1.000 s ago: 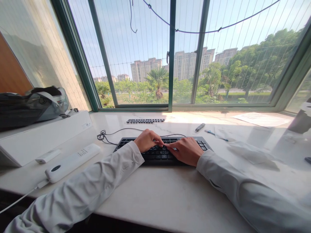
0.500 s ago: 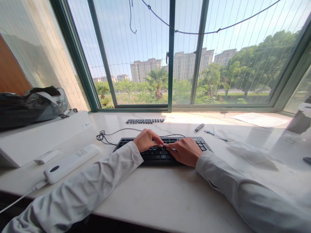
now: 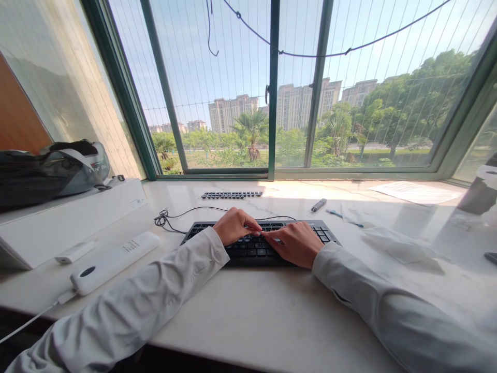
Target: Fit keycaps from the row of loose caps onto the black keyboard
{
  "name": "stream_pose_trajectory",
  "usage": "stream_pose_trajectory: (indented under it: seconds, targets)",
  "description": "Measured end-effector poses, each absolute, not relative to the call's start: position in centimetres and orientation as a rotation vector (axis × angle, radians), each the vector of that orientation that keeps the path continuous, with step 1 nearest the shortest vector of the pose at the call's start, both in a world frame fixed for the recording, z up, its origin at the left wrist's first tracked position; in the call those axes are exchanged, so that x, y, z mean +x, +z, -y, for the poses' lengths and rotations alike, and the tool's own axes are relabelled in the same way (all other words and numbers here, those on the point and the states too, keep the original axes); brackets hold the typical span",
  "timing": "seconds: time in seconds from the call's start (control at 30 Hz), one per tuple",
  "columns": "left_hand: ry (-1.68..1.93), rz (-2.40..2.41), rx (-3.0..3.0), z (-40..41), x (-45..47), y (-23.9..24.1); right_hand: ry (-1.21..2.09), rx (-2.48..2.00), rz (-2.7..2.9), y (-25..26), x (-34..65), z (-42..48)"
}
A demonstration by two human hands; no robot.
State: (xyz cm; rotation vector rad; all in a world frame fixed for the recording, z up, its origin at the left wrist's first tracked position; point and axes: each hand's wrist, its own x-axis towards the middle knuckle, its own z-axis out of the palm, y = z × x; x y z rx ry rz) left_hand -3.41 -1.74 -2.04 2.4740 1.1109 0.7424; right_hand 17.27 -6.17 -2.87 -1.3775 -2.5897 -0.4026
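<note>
A black keyboard (image 3: pixel 256 253) lies on the pale counter below the window, its middle partly covered by both hands. My left hand (image 3: pixel 236 227) is over the upper middle of the keys, thumb and fingers pinched together. From the other side, my right hand (image 3: pixel 297 242) meets it with its fingertips also drawn together, almost touching the left fingertips. Whatever is between the fingers is too small to make out. Behind the keyboard, loose black keycaps (image 3: pixel 232 195) stand in rows. The keyboard's cable (image 3: pixel 165 217) is bunched at its left.
On the left are a white power bank (image 3: pixel 112 263) with a cable, a small white stick (image 3: pixel 75 252) and a white box (image 3: pixel 73 217) under a dark bag (image 3: pixel 50 173). Toward the right lie a grey tool (image 3: pixel 319 205), a thin brush (image 3: pixel 344 217), clear plastic (image 3: pixel 399 246) and paper (image 3: pixel 417 192).
The right fingertips have shifted very slightly left, toward the left fingertips. Otherwise the hands and the keyboard hold their places.
</note>
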Motion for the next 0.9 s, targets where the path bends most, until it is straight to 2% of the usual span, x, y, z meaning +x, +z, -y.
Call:
stream_pose_trajectory:
  seconds: [0.53,0.9]
  targets:
    - [0.691,-1.073,2.315,1.41,-3.53,-2.46,-0.444,-1.354,2.591,-2.91,17.28,6.07]
    - [0.704,-1.128,2.503,1.86,-3.37,-1.97,-0.404,-1.353,2.583,-2.84,17.28,6.23]
